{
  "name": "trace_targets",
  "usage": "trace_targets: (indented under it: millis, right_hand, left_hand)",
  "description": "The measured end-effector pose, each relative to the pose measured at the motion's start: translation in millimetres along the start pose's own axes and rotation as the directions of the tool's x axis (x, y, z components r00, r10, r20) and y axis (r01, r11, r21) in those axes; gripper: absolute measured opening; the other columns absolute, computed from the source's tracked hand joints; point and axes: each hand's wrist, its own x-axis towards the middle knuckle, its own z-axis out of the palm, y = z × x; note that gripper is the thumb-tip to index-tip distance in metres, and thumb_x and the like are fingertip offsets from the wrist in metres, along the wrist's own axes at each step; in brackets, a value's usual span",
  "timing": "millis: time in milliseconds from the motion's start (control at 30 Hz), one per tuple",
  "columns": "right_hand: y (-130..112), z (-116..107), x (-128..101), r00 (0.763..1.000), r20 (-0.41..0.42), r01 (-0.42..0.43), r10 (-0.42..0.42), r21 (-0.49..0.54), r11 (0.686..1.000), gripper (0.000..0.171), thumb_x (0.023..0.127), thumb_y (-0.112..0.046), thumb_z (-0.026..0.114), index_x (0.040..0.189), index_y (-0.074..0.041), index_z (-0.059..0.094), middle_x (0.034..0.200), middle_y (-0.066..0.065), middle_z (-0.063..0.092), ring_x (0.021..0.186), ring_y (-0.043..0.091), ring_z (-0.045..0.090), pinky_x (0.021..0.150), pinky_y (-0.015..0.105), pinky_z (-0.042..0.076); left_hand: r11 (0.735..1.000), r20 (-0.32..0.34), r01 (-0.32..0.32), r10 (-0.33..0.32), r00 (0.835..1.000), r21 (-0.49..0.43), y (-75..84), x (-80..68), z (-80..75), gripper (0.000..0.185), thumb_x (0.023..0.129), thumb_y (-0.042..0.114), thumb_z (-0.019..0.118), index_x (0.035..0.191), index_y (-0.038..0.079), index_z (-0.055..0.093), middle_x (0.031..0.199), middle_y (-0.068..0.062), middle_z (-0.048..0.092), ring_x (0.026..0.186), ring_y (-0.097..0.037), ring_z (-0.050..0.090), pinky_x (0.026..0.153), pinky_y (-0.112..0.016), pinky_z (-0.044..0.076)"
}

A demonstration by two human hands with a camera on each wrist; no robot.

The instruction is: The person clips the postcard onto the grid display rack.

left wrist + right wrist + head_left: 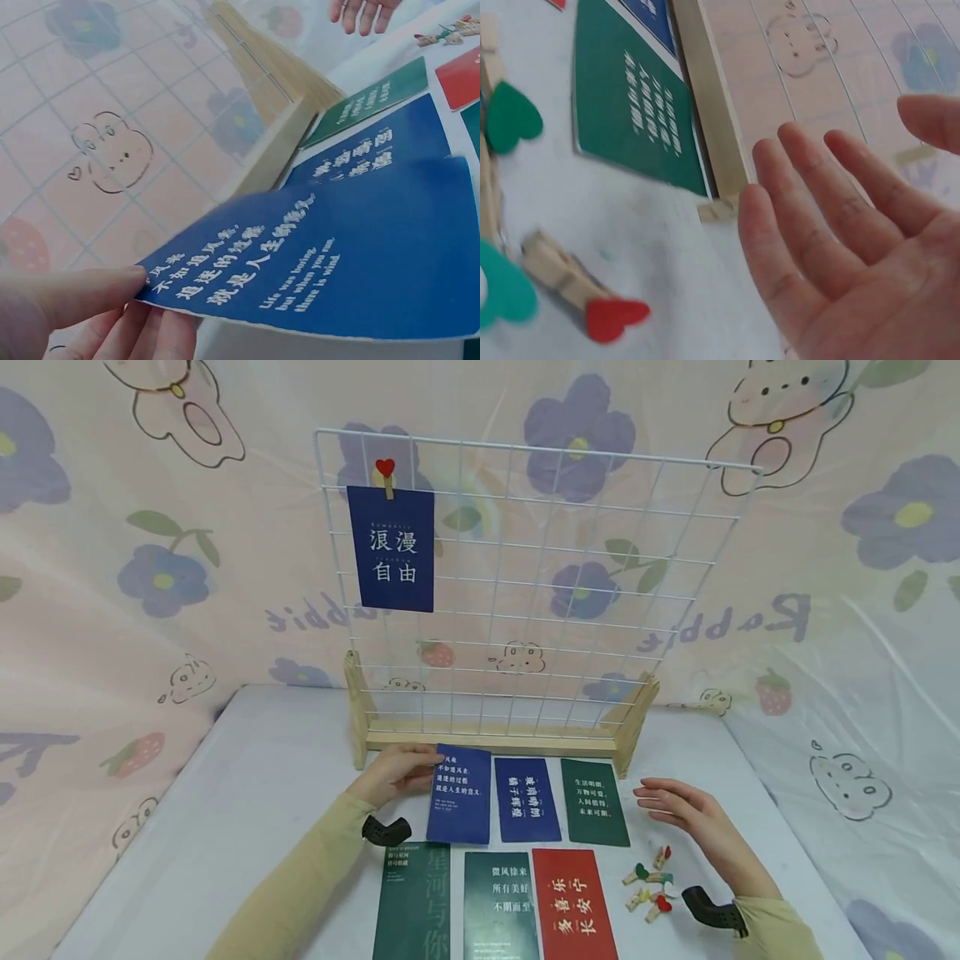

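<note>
Blue card (459, 797) in the grasp of the left hand (401, 770), in front of the wooden base (487, 743) of the wire rack. The left wrist view shows the thumb on the printed face and the fingers beneath, clamped together on the card near its upper left corner. The sheet bows slightly and its free end extends over the second blue card (528, 800). The right hand (693, 814) holds nothing; its fingers lie extended, with the thumb apart, near the green card (596, 803) and above the small wooden pegs (660, 906). Judged by its thinness and its bend, the card should prove very light and springy rather than rigid, liable to flex when held at one corner and to crease if squeezed hard. Its face has a smooth look and may slide a little under dry fingertips. A light pinch at the edge, clear of the white lettering, appears sufficient; a second hold at the opposite side edge would keep the sheet flat, and gentle pressure would spare the corners
</note>
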Motion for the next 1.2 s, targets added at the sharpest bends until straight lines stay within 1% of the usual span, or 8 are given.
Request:
trace_targets:
  millis: [200,433,533,600,733,1000,1200]
  right_hand:
    - [5.0,-15.0,-5.6,0.999,-0.041,-0.035,0.034,-0.040,0.999,0.056,0.102,-0.038,0.044,0.138,0.005,0.041,0.131,0.022,0.054,0.108,0.013,0.061,0.089,0.026,0.050]
    - [16.6,-20.3,-10.2,0.995,-0.052,-0.084,0.081,-0.047,0.995,0.058,0.101,-0.039,0.045,0.137,0.007,0.042,0.130,0.022,0.055,0.108,0.012,0.061,0.087,0.022,0.050]
    - [21.9,-23.4,-12.3,0.992,-0.057,-0.113,0.109,-0.059,0.992,0.060,0.101,-0.040,0.045,0.138,0.007,0.042,0.131,0.022,0.054,0.108,0.011,0.060,0.087,0.022,0.049]
    - [24.3,-25.9,-13.8,0.989,-0.060,-0.138,0.135,-0.059,0.989,0.060,0.101,-0.041,0.045,0.138,0.006,0.042,0.131,0.021,0.054,0.109,0.013,0.060,0.087,0.023,0.049]
    - [27.6,-29.8,-16.2,0.982,-0.055,-0.184,0.181,-0.063,0.981,0.063,0.101,-0.043,0.044,0.139,0.006,0.040,0.132,0.020,0.055,0.110,0.017,0.059,0.088,0.025,0.048]
    - [33.9,-32.1,-19.4,0.969,-0.031,-0.246,0.244,-0.067,0.967,0.063,0.099,-0.044,0.047,0.140,0.003,0.041,0.130,0.016,0.057,0.107,0.016,0.058,0.086,0.029,0.050]
    - [38.5,-33.2,-21.7,0.961,0.009,-0.273,0.275,-0.079,0.959,0.062,0.099,-0.042,0.048,0.140,0.003,0.041,0.128,0.015,0.058,0.104,0.020,0.058,0.084,0.030,0.050]
  left_hand:
    - [0.999,-0.004,-0.004,0.004,1.000,-0.042,7.7,-5.5,-2.1,0.026,0.086,-0.001,0.069,0.109,-0.007,0.059,0.088,-0.011,0.068,0.073,-0.016,0.067,0.072,-0.029,0.057]
    - [0.997,0.027,-0.026,0.028,0.999,-0.073,8.9,-9.2,-5.0,0.034,0.086,-0.001,0.069,0.117,-0.009,0.057,0.092,-0.011,0.068,0.078,-0.017,0.067,0.075,-0.028,0.057]
    - [0.996,0.028,-0.042,0.045,0.999,-0.073,10.3,-11.4,-5.4,0.036,0.086,0.000,0.068,0.119,-0.009,0.056,0.094,-0.011,0.068,0.078,-0.016,0.067,0.075,-0.028,0.057]
    - [0.996,0.024,-0.049,0.051,0.998,-0.078,11.6,-13.0,-5.7,0.037,0.086,0.000,0.068,0.120,-0.009,0.055,0.094,-0.011,0.068,0.079,-0.016,0.067,0.075,-0.028,0.057]
    - [0.996,0.023,-0.055,0.057,0.998,-0.070,14.2,-16.2,-6.9,0.038,0.086,0.001,0.069,0.121,-0.008,0.055,0.094,-0.010,0.068,0.079,-0.016,0.067,0.074,-0.027,0.057]
    - [0.996,0.030,-0.063,0.065,0.997,-0.057,17.2,-22.9,-9.8,0.037,0.088,0.002,0.067,0.122,-0.007,0.056,0.095,-0.008,0.068,0.082,-0.016,0.067,0.075,-0.028,0.056]
    - [0.996,0.023,-0.072,0.073,0.997,-0.061,17.4,-25.4,-12.0,0.037,0.089,0.003,0.066,0.123,-0.007,0.054,0.097,-0.007,0.067,0.084,-0.015,0.066,0.077,-0.027,0.056]
